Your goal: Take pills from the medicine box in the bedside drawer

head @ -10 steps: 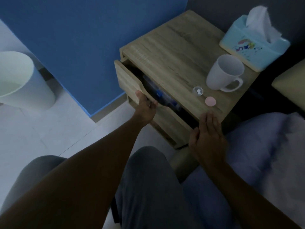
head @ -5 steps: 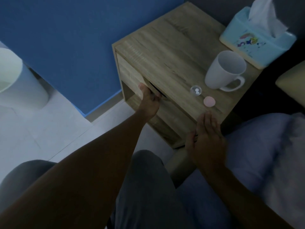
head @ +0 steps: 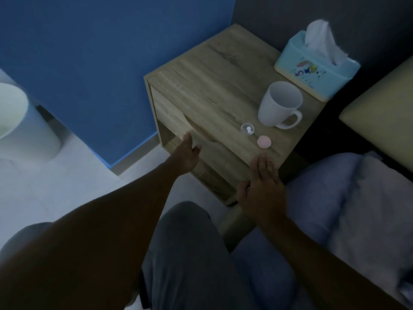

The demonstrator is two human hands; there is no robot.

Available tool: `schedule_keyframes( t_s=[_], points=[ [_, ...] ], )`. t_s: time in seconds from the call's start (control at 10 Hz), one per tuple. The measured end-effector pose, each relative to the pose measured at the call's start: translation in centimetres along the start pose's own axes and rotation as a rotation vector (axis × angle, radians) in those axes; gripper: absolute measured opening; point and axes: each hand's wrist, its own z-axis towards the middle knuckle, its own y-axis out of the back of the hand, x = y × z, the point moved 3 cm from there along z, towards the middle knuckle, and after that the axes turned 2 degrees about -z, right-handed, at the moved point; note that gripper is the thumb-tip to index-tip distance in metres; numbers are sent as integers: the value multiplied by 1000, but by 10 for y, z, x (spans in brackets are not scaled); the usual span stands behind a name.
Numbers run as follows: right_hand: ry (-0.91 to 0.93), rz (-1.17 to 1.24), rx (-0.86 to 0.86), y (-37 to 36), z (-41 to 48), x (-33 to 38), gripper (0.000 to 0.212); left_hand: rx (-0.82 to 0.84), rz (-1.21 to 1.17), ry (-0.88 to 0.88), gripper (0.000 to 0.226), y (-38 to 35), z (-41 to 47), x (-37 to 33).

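Now both hands are empty, the left hand [head: 186,154] loose-fingered at the closed drawer [head: 178,121], the right hand [head: 262,186] flat-fingered, liable to knock the small clear pill cup [head: 247,129].

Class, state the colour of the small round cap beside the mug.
Pink: the cap lies near the mug, head view.

Left hand [head: 186,153] open at shut drawer front [head: 178,121], nothing between. Beyond right hand [head: 262,182]: pink cap [head: 264,142], clear cap [head: 247,128], mug [head: 280,106]; tabletop's far left bare.
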Motion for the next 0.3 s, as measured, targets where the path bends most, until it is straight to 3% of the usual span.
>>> schedule_keyframes(
  t_s=[0.1,0.2,0.3],
  points=[
    [-19,1,94,9,0,2,83,39,149,5,63,11,-25,-5],
    [-66,51,168,29,3,3,68,19,244,-48,58,31,-48,-28],
    [-123,147,130,54,-1,5,41,-7,313,-123,55,49,-69,-57]
  ],
)
